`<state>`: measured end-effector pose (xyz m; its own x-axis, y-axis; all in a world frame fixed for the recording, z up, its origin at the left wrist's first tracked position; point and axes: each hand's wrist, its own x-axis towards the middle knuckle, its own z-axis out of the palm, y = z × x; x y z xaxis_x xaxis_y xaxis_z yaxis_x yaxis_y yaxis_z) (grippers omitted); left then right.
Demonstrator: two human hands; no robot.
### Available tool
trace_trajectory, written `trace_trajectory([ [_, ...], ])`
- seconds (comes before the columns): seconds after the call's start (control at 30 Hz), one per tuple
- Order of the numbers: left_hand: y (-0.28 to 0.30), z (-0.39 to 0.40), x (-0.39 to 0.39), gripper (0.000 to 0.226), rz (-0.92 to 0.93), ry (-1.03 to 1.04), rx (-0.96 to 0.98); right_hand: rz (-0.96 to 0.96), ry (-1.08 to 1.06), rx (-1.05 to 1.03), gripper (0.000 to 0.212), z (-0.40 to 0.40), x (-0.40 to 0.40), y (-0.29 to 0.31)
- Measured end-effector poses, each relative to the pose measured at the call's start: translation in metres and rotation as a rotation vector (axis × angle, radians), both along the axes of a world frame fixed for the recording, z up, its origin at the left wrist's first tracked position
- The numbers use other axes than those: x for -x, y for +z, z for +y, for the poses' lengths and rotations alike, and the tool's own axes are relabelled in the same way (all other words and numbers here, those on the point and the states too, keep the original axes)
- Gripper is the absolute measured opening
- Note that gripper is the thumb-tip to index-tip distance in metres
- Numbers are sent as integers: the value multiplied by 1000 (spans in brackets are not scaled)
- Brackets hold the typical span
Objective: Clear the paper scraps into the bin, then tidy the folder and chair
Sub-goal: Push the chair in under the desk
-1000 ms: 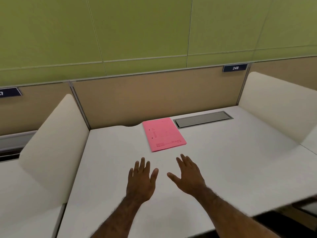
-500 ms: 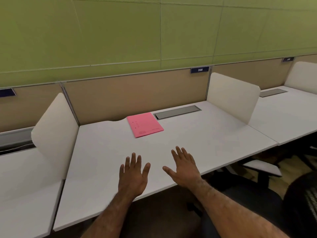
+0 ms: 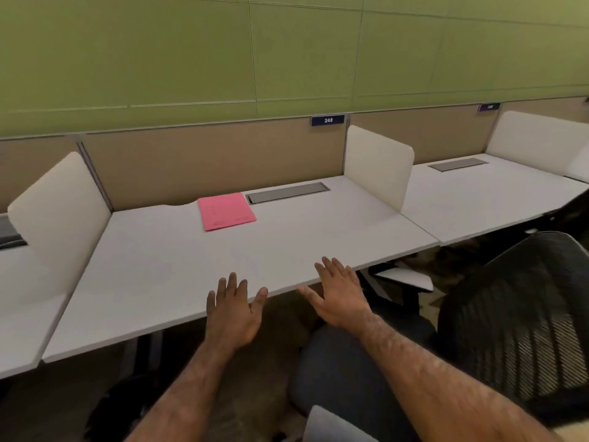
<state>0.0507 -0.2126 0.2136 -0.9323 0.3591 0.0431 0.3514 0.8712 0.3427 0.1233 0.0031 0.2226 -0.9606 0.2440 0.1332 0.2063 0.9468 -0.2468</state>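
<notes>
Both hands are hanging open and empty over the desk's (image 3: 178, 282) near edge, the left hand (image 3: 234, 309) beside the right hand (image 3: 342, 296). The folder (image 3: 225, 211) is lying flat at the back by the cable tray (image 3: 288, 192), no scraps showing. The chair (image 3: 497, 333) is standing turned aside at right, so it probably wants gripping by the backrest, squaring to the desk and rolling straight under.

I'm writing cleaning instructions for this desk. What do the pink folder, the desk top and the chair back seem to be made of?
Pink folder: thin card or paper, matte, lying flat with faint print. Desk top: smooth white laminate, probably, with a soft sheen and thin edge. Chair back: black mesh, seemingly; an open weave shows.
</notes>
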Motion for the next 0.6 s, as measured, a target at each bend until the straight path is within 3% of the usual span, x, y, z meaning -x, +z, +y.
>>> trace_trajectory([
  [0.37,29,97,-155,74,24,-69,7,50,-126,-33,79,133,-147,52],
  [0.6,47,139,-210,72,74,-218,23,108,-116,-98,48,165,-222,84],
])
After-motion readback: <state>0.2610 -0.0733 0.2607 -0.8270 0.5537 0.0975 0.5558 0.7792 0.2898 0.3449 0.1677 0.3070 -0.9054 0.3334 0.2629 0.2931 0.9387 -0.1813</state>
